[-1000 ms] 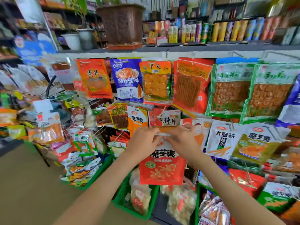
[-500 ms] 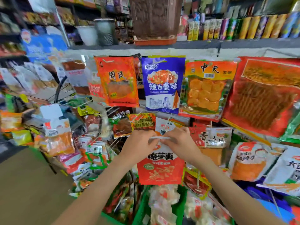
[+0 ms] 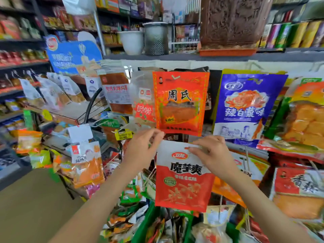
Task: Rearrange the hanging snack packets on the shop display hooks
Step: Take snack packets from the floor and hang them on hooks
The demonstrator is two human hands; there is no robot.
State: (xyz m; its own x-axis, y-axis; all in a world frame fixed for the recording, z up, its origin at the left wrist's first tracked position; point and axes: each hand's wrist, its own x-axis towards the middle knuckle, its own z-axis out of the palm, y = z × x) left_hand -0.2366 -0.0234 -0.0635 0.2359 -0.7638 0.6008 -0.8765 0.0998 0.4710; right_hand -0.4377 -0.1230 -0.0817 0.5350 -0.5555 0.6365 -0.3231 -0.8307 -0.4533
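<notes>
between the two hands, in the head view, is a red-and-white snack packet [image 3: 182, 183] with a white top band and bold black characters, held upright and facing the camera. the left hand [image 3: 140, 153] is at the packet's upper left corner, fingers curled and pinching it. the right hand [image 3: 214, 155] grasps the top edge from the other side, thumb and fingertips closed on the white band beside the small hang hole. whether that hole sits on a hook cannot be told — the fingers crowd the spot.

just above the hands hangs an orange packet [image 3: 180, 102], its lower edge close over the top of the held one. up and to the right of the right hand hangs a purple-blue packet [image 3: 245, 109]. right of the right forearm is a red-and-orange packet [image 3: 298, 193]. just left of the left hand's fingertips sits a yellow tag [image 3: 123, 135], and farther left, beyond the wrist, an orange-and-white packet [image 3: 87, 165].

below the hands a green basket [image 3: 145, 223] holds a jumble of small packets. high above them a shelf [image 3: 175, 57] carries a white pot [image 3: 131, 42], a grey mesh bin [image 3: 156, 38] and a brown carved planter [image 3: 231, 21] — all well apart from the hands.
</notes>
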